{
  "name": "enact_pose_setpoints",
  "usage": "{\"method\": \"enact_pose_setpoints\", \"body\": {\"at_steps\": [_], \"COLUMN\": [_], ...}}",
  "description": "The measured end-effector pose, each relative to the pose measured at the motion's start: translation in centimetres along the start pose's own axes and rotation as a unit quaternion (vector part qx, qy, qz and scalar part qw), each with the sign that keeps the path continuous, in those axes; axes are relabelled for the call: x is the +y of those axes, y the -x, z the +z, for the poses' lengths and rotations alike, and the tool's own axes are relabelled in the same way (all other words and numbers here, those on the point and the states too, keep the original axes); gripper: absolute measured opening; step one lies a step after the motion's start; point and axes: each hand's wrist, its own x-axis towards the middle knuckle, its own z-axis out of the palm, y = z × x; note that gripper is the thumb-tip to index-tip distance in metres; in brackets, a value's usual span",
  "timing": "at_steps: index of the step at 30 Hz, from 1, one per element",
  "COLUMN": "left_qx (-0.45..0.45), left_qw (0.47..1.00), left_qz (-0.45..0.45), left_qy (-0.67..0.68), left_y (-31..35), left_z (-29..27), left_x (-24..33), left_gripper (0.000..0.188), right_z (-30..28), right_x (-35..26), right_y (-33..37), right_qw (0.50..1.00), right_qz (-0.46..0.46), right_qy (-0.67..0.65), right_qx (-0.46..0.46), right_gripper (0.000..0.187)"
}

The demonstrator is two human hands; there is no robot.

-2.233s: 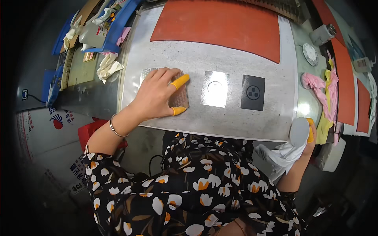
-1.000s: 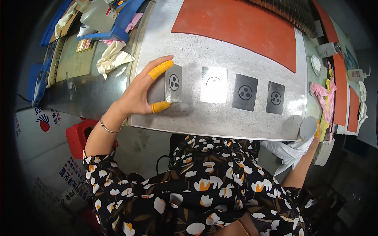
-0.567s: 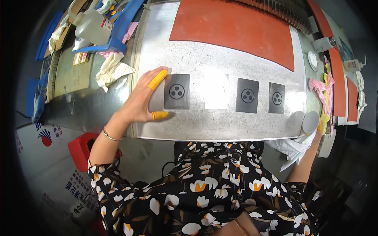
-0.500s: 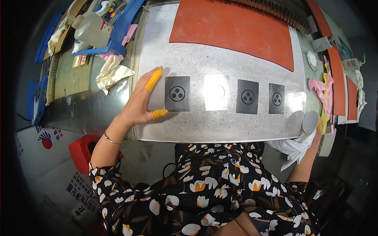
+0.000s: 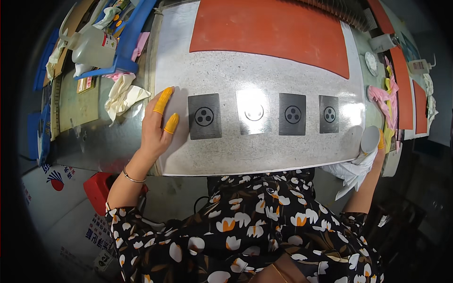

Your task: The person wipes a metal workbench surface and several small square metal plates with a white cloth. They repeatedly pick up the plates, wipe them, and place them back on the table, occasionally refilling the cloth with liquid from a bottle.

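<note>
My left hand is over the left edge of the light worktop, with yellow finger cots on its thumb and forefinger. Those two are apart, and nothing is between them. A dark rectangular plate with a ring and three dots lies just right of it, untouched. More such plates lie in the same row: a second plate bright with glare, a third plate and a fourth plate. At the right front corner my right hand grips a white cloth and a grey round-faced piece; its fingers are mostly hidden.
An orange-red mat covers the worktop's far part. On the left are a blue tray, a squeeze bottle and a crumpled cream cloth. Pink cloth and a small white dish lie at the right.
My left hand has drawn left, away from the leftmost plate, and its thumb has come closer to the forefinger. My right hand still holds the cloth. The view has shifted slightly.
</note>
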Motion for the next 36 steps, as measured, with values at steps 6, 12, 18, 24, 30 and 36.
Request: {"method": "enact_pose_setpoints", "body": {"at_steps": [6, 12, 18, 24, 30, 36], "left_qx": [0.014, -0.039, -0.157, -0.018, -0.004, 0.017], "left_qw": [1.0, 0.973, 0.72, 0.686, 0.635, 0.98], "left_qz": [-0.001, -0.007, -0.23, -0.271, 0.015, -0.195], "left_qy": [-0.011, 0.226, 0.636, 0.675, 0.772, -0.047], "left_y": [-0.1, 2.5, 2.4, 4.0, 4.4, 6.7], "left_z": [0.0, 1.0, 6.4, 8.2, 5.1, -6.9], "left_x": [0.4, 6.9, 15.6, 14.8, 9.5, 2.2], "left_gripper": [0.047, 0.049, 0.079, 0.062, 0.062, 0.025], "right_z": [-0.1, 15.4, 28.3, 31.4, 24.2, 8.4], "right_x": [-0.3, -2.8, 0.7, -0.3, -4.8, -9.1], "right_y": [-0.2, 8.6, 15.0, 14.9, 8.6, -8.4], "right_qw": [0.999, 0.988, 0.925, 0.831, 0.745, 0.573], "right_qz": [-0.011, -0.094, -0.036, 0.009, -0.535, -0.427], "right_qy": [0.053, 0.118, -0.11, -0.053, 0.222, 0.696], "right_qx": [0.005, -0.024, -0.362, -0.554, -0.332, -0.078], "right_gripper": [0.026, 0.021, 0.054, 0.043, 0.029, 0.034]}}
